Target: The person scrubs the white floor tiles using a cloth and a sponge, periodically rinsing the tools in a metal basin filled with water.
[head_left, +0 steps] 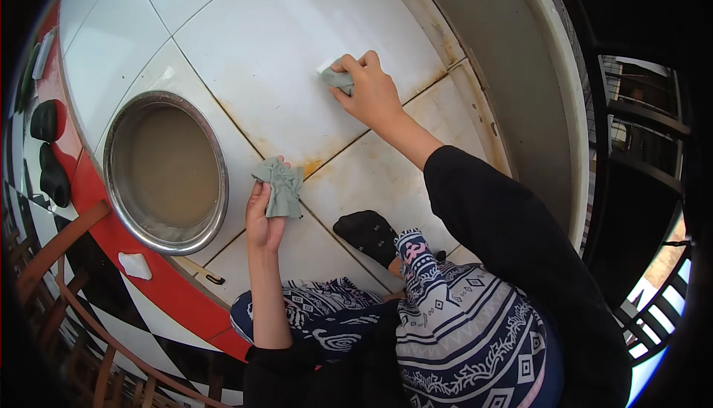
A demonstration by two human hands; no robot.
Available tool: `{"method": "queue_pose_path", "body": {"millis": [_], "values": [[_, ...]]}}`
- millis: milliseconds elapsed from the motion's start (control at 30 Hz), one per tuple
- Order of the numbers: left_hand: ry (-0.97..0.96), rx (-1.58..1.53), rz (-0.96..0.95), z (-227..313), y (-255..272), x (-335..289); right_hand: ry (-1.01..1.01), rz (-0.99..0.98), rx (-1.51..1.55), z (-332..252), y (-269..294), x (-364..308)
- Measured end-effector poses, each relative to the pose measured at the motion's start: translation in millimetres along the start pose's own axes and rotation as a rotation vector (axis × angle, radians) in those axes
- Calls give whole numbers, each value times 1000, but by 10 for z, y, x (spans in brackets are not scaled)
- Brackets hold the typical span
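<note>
My right hand [376, 94] is pressed to the white floor tile [260, 44], its fingers closed round a small grey-green wad [338, 79] with a white edge. Whether that wad is cloth or sponge I cannot tell. Lower and to the left, my left hand [265, 221] grips a crumpled grey-green cloth [282, 189], which hangs loosely over the fingers above the tiles. Yellow-brown stains [312, 166] mark the tile corner beside the cloth. Left of that hand stands a round metal basin [222, 204] of murky, greyish-brown water [167, 163].
A grey wall-like side [520, 73] rises at the right, with stained tiles along its foot. My black-socked foot [366, 235] rests on the tiles. A white lump [135, 265] lies on the red border [178, 289], near black footwear [53, 175]. Brown railings [82, 308] curve at lower left.
</note>
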State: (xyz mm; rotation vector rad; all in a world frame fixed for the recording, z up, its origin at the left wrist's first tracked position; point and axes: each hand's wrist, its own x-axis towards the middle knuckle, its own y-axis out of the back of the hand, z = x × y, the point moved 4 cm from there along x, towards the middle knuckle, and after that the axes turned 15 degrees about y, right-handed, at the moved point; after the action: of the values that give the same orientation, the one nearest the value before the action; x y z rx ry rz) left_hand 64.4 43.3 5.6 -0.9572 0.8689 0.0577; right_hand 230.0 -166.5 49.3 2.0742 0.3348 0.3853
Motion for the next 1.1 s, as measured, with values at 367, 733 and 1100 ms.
{"method": "queue_pose_path", "body": {"millis": [367,733,1100], "values": [[18,-57,14,21,-74,43,28,13,-33,9,11,-89],[-10,-35,38,34,-97,9,-11,-88,-21,-18,220,-1010],[21,3,-3,-4,-90,35,25,-20,-51,82,101,81]]}}
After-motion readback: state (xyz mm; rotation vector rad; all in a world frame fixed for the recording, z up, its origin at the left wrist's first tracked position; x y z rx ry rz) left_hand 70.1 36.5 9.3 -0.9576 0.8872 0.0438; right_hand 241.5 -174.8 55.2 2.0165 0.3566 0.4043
